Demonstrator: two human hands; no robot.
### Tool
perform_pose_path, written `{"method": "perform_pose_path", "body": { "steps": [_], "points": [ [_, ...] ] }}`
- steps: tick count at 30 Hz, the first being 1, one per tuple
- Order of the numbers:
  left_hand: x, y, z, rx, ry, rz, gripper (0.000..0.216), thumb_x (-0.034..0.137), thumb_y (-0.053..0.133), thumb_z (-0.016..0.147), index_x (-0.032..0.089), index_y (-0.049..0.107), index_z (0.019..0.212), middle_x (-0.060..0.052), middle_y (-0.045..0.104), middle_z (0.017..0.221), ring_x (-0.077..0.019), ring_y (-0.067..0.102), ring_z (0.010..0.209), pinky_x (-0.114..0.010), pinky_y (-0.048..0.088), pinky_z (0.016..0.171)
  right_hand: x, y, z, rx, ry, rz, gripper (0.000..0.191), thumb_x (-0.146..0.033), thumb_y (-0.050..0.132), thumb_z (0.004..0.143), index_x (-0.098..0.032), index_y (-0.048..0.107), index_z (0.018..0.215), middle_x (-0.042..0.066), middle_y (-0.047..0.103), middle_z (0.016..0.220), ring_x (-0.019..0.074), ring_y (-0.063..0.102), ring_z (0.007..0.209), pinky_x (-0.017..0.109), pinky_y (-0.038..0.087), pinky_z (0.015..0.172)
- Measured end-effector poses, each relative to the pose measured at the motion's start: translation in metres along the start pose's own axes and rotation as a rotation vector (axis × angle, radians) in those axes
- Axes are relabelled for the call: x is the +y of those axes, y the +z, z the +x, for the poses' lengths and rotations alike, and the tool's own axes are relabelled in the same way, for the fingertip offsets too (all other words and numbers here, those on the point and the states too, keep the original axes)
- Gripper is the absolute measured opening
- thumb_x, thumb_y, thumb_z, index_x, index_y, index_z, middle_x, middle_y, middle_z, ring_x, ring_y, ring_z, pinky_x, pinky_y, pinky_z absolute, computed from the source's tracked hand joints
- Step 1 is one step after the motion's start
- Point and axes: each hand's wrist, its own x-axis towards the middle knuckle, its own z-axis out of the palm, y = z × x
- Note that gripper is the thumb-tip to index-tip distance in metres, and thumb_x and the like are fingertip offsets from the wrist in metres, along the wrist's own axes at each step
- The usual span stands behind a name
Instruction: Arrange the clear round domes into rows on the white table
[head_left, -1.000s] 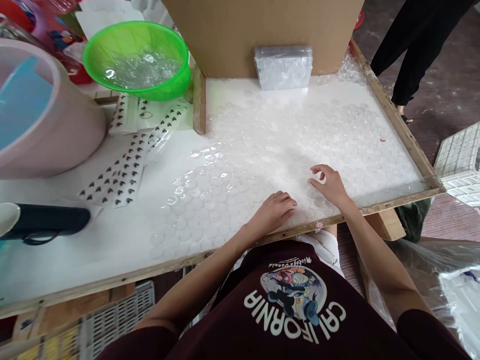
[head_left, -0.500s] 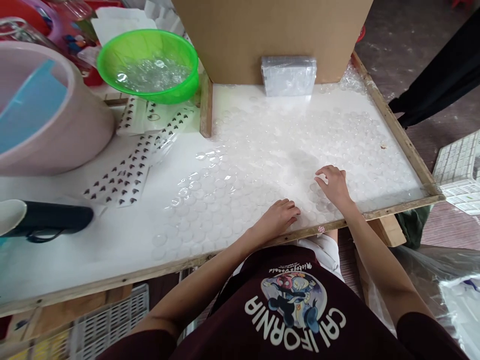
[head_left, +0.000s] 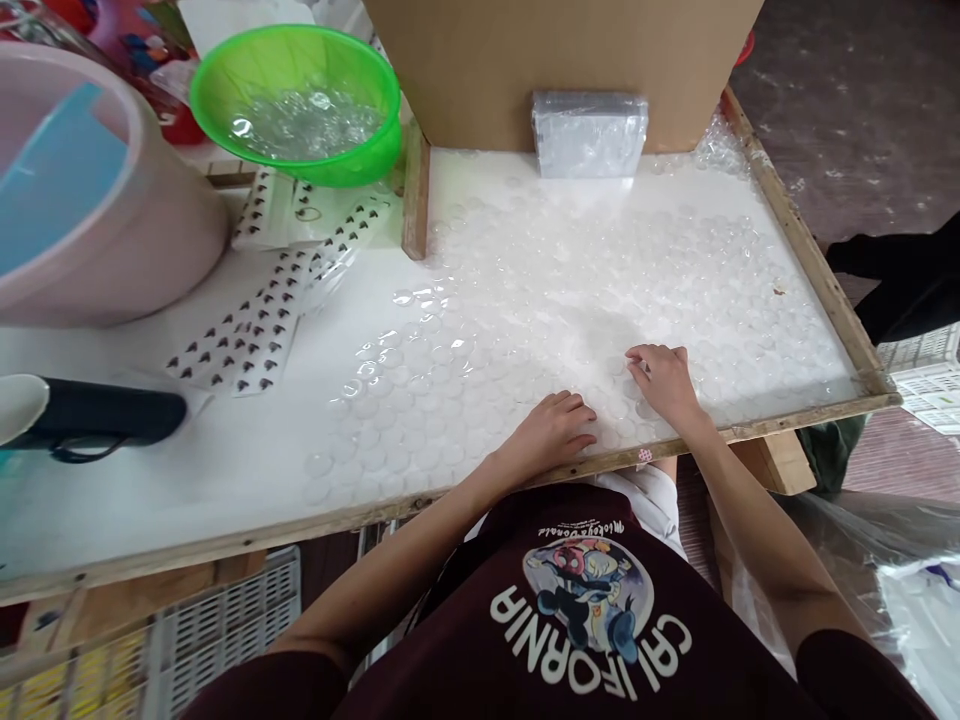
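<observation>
Many clear, round, flat discs [head_left: 420, 400] lie spread over the white tabletop [head_left: 247, 480]. My left hand [head_left: 551, 430] rests low over the discs by the table's front edge, fingers loosely curved and thumb apart, with nothing visible in it. To its right, my right hand [head_left: 666, 382] is over the discs too, its thumb and forefinger drawn close together in a pinch. Whatever is between those fingertips, if anything, is too transparent to make out.
A cardboard box [head_left: 570, 50] stands at the back, a clear-wrapped stack [head_left: 591, 136] against it. To the left are a green bowl [head_left: 296, 165] of clear pieces, a pink tub [head_left: 180, 210], sticker sheets [head_left: 255, 330] and a dark mug [head_left: 112, 410]. Wooden strips [head_left: 802, 240] edge the table.
My right thumb and forefinger have drawn closer together. My left hand stays in about the same place. The view has shifted slightly, and the dark-clothed leg at the right has moved.
</observation>
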Motion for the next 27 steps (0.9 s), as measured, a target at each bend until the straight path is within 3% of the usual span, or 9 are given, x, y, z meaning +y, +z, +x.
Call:
{"method": "perform_pose_path", "body": {
  "steps": [4,9,13,18,23,27],
  "points": [
    [0.001,0.003,0.002,-0.023,0.028,0.008,0.016,0.028,0.068,0.09,0.017,0.065,0.101,-0.007,0.064,0.102,-0.0222,0.056,0.097,-0.035,0.045,0.089,-0.001,0.0,0.001,-0.04,0.06,0.149,0.019,-0.026,0.051,0.092,-0.023,0.065,0.105,0.003,0.073,0.086,0.0206,0.065,0.076,0.042,0.037,0.091],
    [0.0,0.006,0.005,0.0,0.027,-0.042,0.014,0.023,0.055,0.098,0.017,0.066,0.093,-0.006,0.065,0.094,-0.0203,0.058,0.092,-0.034,0.045,0.088,0.004,-0.002,-0.003,0.039,0.065,0.141,0.017,-0.027,0.053,0.09,-0.022,0.065,0.101,0.006,0.072,0.103,0.0198,0.064,0.077,0.042,0.036,0.091],
    [0.004,-0.001,0.005,0.001,-0.015,-0.174,0.016,0.019,0.052,0.097,0.017,0.066,0.091,-0.006,0.066,0.088,-0.0182,0.06,0.085,-0.03,0.046,0.08,0.007,-0.003,-0.006,0.033,0.065,0.159,0.018,-0.024,0.052,0.09,-0.022,0.065,0.101,0.005,0.071,0.1,0.019,0.063,0.075,0.041,0.035,0.092],
    [0.011,-0.012,0.004,-0.066,-0.068,-0.176,0.023,0.014,0.052,0.093,0.016,0.061,0.072,-0.004,0.063,0.076,-0.0163,0.058,0.075,-0.028,0.044,0.072,0.003,-0.002,-0.005,0.034,0.061,0.208,0.02,-0.022,0.051,0.089,-0.023,0.066,0.102,0.002,0.073,0.09,0.0168,0.061,0.069,0.04,0.036,0.092],
    [0.011,-0.005,0.003,-0.056,-0.048,-0.122,0.001,0.018,0.063,0.089,0.017,0.062,0.09,-0.005,0.064,0.091,-0.0189,0.059,0.085,-0.029,0.046,0.076,-0.002,-0.001,0.001,0.069,0.072,0.214,0.019,-0.024,0.052,0.088,-0.024,0.066,0.101,0.001,0.073,0.088,0.0161,0.06,0.066,0.039,0.038,0.092],
    [0.012,0.004,0.003,-0.062,-0.026,-0.058,0.016,0.016,0.067,0.086,0.018,0.061,0.101,-0.007,0.063,0.103,-0.0208,0.059,0.094,-0.033,0.047,0.084,-0.006,0.0,0.014,0.086,0.072,0.21,0.02,-0.024,0.049,0.09,-0.024,0.065,0.102,0.003,0.074,0.093,0.0172,0.062,0.069,0.039,0.038,0.092]
  ]
}}
